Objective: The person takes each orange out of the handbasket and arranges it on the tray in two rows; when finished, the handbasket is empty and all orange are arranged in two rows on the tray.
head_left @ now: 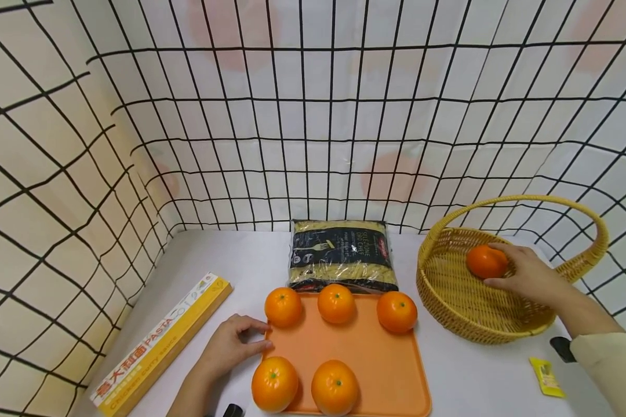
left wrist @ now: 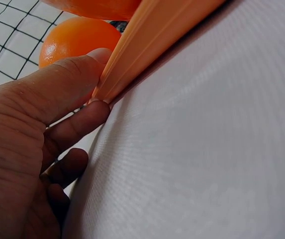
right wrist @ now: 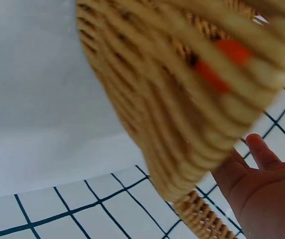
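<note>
In the head view my left hand [head_left: 232, 347] is at the left rim of the orange tray [head_left: 355, 353]. The left wrist view shows its thumb [left wrist: 77, 74] over the rim and a fingertip against the outer side, pinching it. Far and near on the tray sit several oranges [head_left: 336, 304]. My right hand [head_left: 524, 275] reaches into a wicker basket [head_left: 461, 315], its fingers beside a red-orange fruit [head_left: 485, 262] and the thumb below. In the right wrist view, the blurred basket weave hides much of this hand, but two visible fingers [right wrist: 264, 152] are spread and straight.
A clear bag of pasta [head_left: 341, 255] lies behind the tray. To the left is a long yellow pasta box [head_left: 162, 341]. Near the right sleeve lies a small yellow packet [head_left: 546, 376]. The basket's tall handle [head_left: 521, 200] arches over it, and gridded cloth walls surround the table.
</note>
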`<state>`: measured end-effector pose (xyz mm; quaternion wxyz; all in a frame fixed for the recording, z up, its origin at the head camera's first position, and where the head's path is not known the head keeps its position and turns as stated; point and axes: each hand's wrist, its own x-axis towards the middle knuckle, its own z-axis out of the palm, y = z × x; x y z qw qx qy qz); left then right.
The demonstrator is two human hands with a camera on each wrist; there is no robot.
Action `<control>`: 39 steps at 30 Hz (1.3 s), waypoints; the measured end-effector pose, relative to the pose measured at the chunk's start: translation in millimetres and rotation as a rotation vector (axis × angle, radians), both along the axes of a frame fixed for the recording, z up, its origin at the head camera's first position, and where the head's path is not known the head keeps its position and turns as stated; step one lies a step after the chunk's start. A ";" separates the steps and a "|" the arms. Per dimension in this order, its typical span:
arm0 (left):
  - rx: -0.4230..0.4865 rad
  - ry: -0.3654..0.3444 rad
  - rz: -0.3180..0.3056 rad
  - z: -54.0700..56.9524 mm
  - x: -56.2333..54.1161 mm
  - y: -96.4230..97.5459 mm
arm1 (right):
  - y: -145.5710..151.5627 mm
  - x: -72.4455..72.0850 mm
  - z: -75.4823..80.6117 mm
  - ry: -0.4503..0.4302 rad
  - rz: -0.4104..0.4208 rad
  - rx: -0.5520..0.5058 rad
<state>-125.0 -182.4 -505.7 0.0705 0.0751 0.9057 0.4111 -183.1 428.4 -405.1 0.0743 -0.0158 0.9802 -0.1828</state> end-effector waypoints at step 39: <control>-0.002 0.021 0.003 -1.3 2.2 -0.5 | 5.1 -26.8 -36.3 0.071 -0.061 -0.019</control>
